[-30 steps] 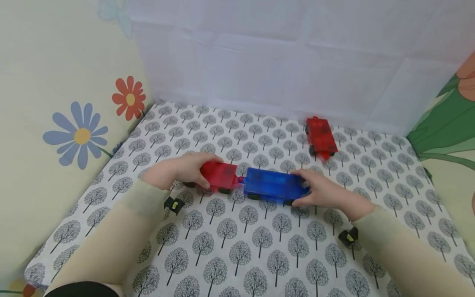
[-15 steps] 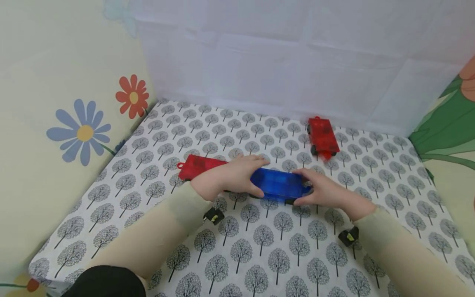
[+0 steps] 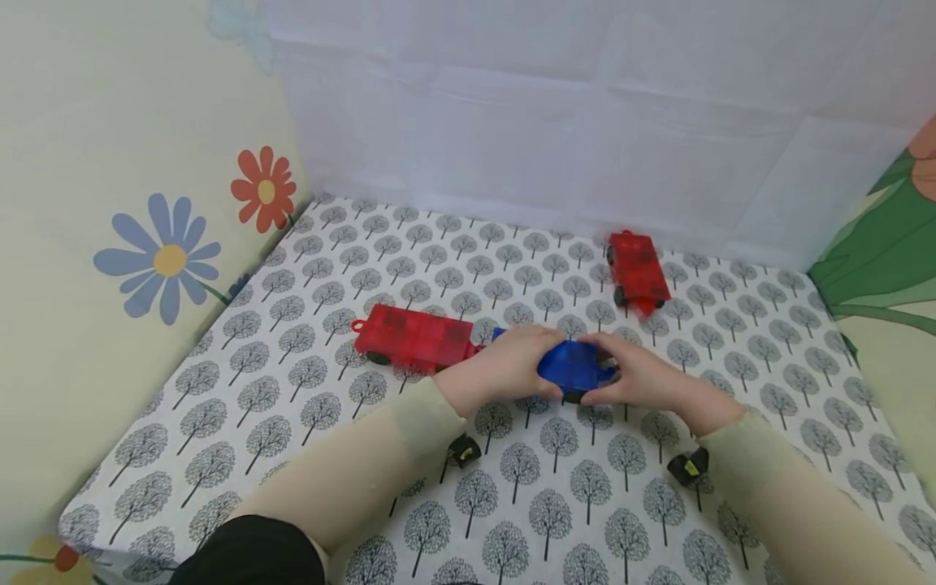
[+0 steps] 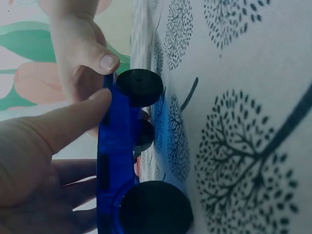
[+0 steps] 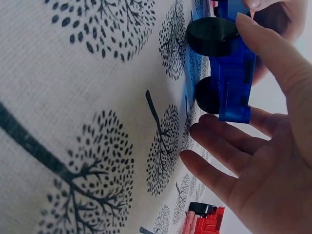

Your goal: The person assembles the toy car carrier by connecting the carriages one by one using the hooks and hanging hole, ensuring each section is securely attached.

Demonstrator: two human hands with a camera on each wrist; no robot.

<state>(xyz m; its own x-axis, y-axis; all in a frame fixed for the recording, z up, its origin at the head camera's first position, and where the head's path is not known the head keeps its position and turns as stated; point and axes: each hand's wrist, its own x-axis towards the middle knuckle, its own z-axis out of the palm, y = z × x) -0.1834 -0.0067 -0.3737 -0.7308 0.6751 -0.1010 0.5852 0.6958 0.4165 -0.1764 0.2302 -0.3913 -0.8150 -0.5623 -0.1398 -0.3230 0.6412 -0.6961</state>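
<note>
A blue see-through toy train car with black wheels stands on the cloth, held by both hands. My left hand grips it from the left, thumb along its near side, and covers much of its left part. At its right end, my right hand pinches the sides between thumb and fingers. The two hands' tips nearly meet on it. In the left wrist view, the left thumb lies on the blue car above its wheels. To the left, a red toy car lines up with the blue one, its hook end by my left hand.
Another red toy car stands apart at the back right, near the white sheet behind the table. A white cloth printed with grey trees covers the table. Flower-painted walls border both sides.
My left hand has let go of the red car and moved right onto the blue car, close to my right hand. The right hand and the cars have barely moved.
</note>
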